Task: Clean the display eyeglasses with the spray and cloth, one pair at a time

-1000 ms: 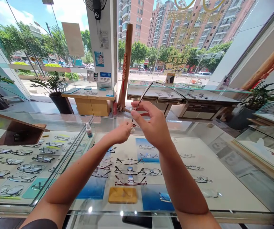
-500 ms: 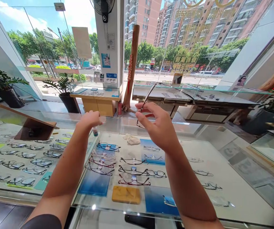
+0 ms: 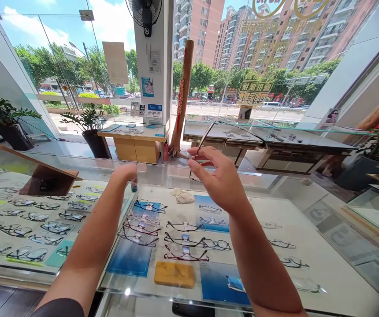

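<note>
In my right hand (image 3: 214, 174) is a pair of eyeglasses (image 3: 206, 135), pinched between thumb and fingers. The thin dark frame stands up above the counter, and my hand covers part of it. My left hand (image 3: 125, 172) is bent down at the wrist over a small bottle (image 3: 134, 186) with a bluish lower part, at the far side of the glass display counter (image 3: 172, 169). The fingers of that hand are hidden, so whether they grip the bottle does not show. A crumpled pale cloth (image 3: 183, 196) lies between my two arms.
Rows of eyeglasses (image 3: 186, 240) lie in the counter, with blue cards (image 3: 130, 257) and a yellow-brown case (image 3: 174, 274) near the front. A brown wooden board (image 3: 49, 176) stands at left. Beyond are another display counter (image 3: 269, 143), a wooden post (image 3: 183, 97) and potted plants (image 3: 92, 125).
My left hand has lowered and bent down over the small bottle. The right hand keeps hold of the eyeglasses in nearly the same place. The view has tilted up slightly.
</note>
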`<state>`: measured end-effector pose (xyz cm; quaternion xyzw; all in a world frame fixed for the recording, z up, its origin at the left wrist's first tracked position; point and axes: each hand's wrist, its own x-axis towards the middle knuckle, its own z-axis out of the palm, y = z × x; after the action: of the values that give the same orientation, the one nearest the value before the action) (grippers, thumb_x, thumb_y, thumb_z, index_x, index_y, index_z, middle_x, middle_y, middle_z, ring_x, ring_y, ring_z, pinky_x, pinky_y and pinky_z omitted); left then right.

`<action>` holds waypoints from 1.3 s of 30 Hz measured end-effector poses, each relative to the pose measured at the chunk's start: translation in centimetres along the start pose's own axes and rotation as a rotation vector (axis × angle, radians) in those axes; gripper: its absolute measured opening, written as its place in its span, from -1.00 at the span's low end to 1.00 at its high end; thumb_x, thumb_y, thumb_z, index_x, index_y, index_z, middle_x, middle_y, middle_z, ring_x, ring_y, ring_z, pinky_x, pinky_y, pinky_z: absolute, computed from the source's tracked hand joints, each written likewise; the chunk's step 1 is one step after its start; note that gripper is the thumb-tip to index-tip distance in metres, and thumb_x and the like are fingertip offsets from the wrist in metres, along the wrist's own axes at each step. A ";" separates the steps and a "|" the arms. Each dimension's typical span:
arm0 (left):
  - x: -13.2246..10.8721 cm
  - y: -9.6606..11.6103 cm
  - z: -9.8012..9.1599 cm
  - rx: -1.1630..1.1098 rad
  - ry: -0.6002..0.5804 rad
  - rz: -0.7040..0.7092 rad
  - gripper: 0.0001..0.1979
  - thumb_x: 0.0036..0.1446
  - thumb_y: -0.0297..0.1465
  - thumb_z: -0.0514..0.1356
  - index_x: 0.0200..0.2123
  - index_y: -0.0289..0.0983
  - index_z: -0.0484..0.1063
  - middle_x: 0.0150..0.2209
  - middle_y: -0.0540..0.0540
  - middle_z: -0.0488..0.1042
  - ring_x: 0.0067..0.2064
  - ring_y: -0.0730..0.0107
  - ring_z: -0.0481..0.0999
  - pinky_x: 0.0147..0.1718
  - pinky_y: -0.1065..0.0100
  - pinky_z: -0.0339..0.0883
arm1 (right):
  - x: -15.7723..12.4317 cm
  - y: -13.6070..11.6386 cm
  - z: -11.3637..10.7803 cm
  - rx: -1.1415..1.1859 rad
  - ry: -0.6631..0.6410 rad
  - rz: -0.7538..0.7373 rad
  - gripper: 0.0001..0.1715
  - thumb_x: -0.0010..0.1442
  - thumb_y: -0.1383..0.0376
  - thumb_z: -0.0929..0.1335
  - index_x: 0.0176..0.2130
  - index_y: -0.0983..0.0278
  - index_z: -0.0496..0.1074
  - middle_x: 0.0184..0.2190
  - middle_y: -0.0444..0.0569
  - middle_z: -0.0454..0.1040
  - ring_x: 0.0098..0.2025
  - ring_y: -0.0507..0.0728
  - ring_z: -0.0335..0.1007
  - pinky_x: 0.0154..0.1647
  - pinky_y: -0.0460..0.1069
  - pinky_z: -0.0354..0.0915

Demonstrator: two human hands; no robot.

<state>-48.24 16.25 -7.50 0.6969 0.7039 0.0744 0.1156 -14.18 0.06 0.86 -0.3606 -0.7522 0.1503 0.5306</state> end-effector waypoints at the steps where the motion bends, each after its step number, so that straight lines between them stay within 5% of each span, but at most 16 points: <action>1: 0.1 0.1 0.1 0.025 -0.033 -0.037 -0.45 -0.54 -0.20 0.66 -0.37 -0.24 0.68 -0.45 -0.22 0.61 -0.20 -0.24 0.70 -0.15 -0.01 0.51 | 0.0 0.0 0.0 -0.001 -0.004 0.000 -0.75 0.43 0.12 0.43 0.01 0.13 0.65 0.09 0.03 0.69 -0.01 0.24 0.65 0.04 0.27 0.56; 7: 0.0 1.2 0.0 0.088 -0.108 -0.121 -0.49 -0.54 -0.25 0.65 -0.39 -0.21 0.64 -0.39 -0.19 0.64 -0.15 -0.20 0.70 -0.17 0.07 0.51 | 0.0 0.0 0.1 -0.016 -0.017 -0.006 -0.73 0.43 0.10 0.44 0.02 0.14 0.66 0.06 0.03 0.69 -0.02 0.24 0.64 0.05 0.26 0.56; 10: -0.4 1.9 -0.7 0.050 -0.052 -0.090 -0.57 -0.41 -0.29 0.61 -0.40 -0.20 0.60 -0.27 -0.21 0.69 -0.08 -0.15 0.69 -0.16 0.13 0.47 | 0.2 0.3 0.1 -0.015 -0.012 -0.001 -0.72 0.43 0.09 0.43 0.02 0.14 0.65 0.06 0.04 0.69 -0.02 0.24 0.64 0.06 0.27 0.56; 14: -1.9 3.5 -2.4 -0.047 0.106 -0.044 -0.50 -0.08 -0.15 0.53 -0.07 -0.19 0.58 -0.01 -0.24 0.69 -0.01 -0.06 0.65 -0.17 0.16 0.44 | 0.4 0.8 0.3 -0.015 -0.010 0.005 -0.72 0.43 0.08 0.41 0.00 0.13 0.65 0.05 0.04 0.71 -0.01 0.25 0.65 0.07 0.30 0.55; 19: -5.3 6.1 -4.6 -0.541 0.377 0.118 -0.31 0.01 -0.06 0.54 0.11 -0.23 0.44 -0.16 -0.18 0.64 -0.17 0.09 0.63 -0.21 0.18 0.41 | 0.5 1.0 0.4 -0.008 -0.005 0.014 -0.71 0.43 0.07 0.41 0.01 0.13 0.65 0.05 0.04 0.71 -0.01 0.26 0.65 0.07 0.31 0.56; 24: -7.4 8.7 -5.5 -1.146 0.508 0.407 -0.26 -0.12 -0.01 0.62 0.02 -0.22 0.47 -0.26 -0.10 0.61 -0.19 0.21 0.62 -0.18 0.21 0.44 | 0.7 1.2 0.6 0.016 0.000 0.017 -0.68 0.45 0.04 0.39 0.01 0.15 0.65 0.03 0.07 0.72 0.00 0.26 0.64 0.07 0.29 0.57; 27: -8.0 10.0 -5.4 -1.323 0.537 0.538 -0.42 -0.05 -0.01 0.60 -0.11 -0.18 0.52 -0.20 -0.13 0.64 -0.15 0.24 0.64 -0.19 0.22 0.46 | 0.7 1.4 0.8 0.027 -0.005 0.025 -0.65 0.46 0.03 0.38 0.01 0.17 0.65 0.02 0.08 0.72 -0.01 0.25 0.64 0.06 0.27 0.56; 32: -10.3 12.0 -5.2 -1.494 0.479 0.605 -0.59 0.20 -0.01 0.44 -0.03 -0.10 0.54 -0.15 -0.13 0.65 -0.15 0.24 0.66 -0.21 0.19 0.57 | 0.4 1.1 0.9 0.037 -0.006 0.017 -0.65 0.47 0.04 0.37 0.02 0.18 0.64 0.01 0.07 0.71 0.01 0.24 0.63 0.07 0.24 0.54; 36: -13.0 13.3 -5.3 -1.511 0.310 0.691 -0.58 0.31 -0.04 0.32 0.13 -0.05 0.42 -0.08 -0.13 0.65 -0.16 0.21 0.68 -0.24 0.16 0.62 | 0.1 0.4 0.8 0.110 -0.025 0.014 -0.66 0.49 0.03 0.37 0.00 0.16 0.64 0.01 0.05 0.70 0.01 0.22 0.61 0.08 0.21 0.50; 39: -14.5 13.9 -5.6 -1.528 0.152 0.681 -0.59 0.23 -0.08 0.33 0.07 -0.05 0.39 -0.17 -0.09 0.62 -0.25 0.26 0.62 -0.31 0.21 0.59 | 0.1 0.0 0.6 0.227 -0.048 0.033 -0.68 0.48 0.04 0.38 -0.03 0.16 0.65 -0.04 0.02 0.70 -0.02 0.20 0.60 0.08 0.19 0.48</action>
<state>-36.32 2.29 2.43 0.5943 0.2168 0.6082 0.4795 -14.73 0.19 0.74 -0.3068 -0.7368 0.2515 0.5474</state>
